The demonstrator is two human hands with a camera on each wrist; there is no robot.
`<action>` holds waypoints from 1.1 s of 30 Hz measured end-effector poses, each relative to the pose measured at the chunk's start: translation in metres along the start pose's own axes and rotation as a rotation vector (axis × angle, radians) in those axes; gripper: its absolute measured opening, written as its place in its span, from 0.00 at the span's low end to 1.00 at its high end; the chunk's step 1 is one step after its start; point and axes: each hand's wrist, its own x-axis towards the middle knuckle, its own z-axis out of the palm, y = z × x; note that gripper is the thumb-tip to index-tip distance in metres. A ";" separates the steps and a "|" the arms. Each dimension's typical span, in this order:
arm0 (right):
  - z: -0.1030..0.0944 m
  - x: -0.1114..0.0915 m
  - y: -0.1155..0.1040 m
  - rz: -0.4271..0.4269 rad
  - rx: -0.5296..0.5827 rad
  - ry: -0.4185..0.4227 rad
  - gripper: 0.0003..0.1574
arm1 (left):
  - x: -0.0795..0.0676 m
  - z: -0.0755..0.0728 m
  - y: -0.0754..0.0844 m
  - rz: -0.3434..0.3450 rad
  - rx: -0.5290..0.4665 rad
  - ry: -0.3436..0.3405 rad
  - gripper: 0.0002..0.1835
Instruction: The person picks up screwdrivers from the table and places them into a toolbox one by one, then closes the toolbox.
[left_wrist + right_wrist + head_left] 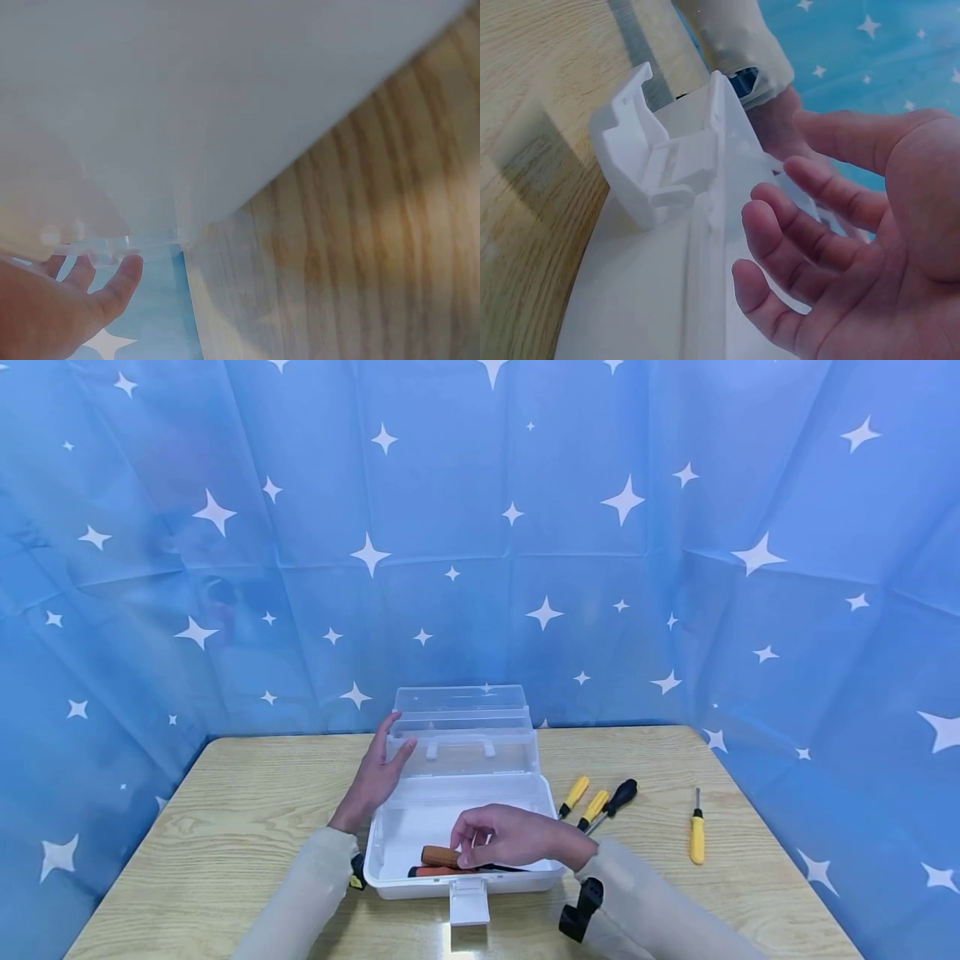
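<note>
A white toolbox (420, 888) stands with its clear lid (465, 763) raised at the back. My left hand (377, 777) holds the lid's left edge, thumb in front and fingers behind; the left wrist view shows those fingers (120, 281) against the edge. Inside the box, by its front wall, lie a brown handle (437, 857) and a red-orange handle (433, 872) with a black end. My right hand (510, 837) hovers over them, fingertips right at the brown handle in the head view. In the right wrist view its fingers (810, 240) curve loosely around nothing.
The front latch (469, 903) hangs down. To the right of the box lie two yellow-handled screwdrivers (576, 793) and a black-handled one (622, 795). Another yellow screwdriver (697, 839) lies farther right. A black-and-yellow object (357, 872) sits beside the left wrist. A starry blue curtain (585, 560) hangs behind.
</note>
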 end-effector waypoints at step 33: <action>-0.028 -0.035 0.001 -0.098 0.121 0.079 0.08 | -0.001 0.000 0.001 0.031 -0.009 -0.007 0.39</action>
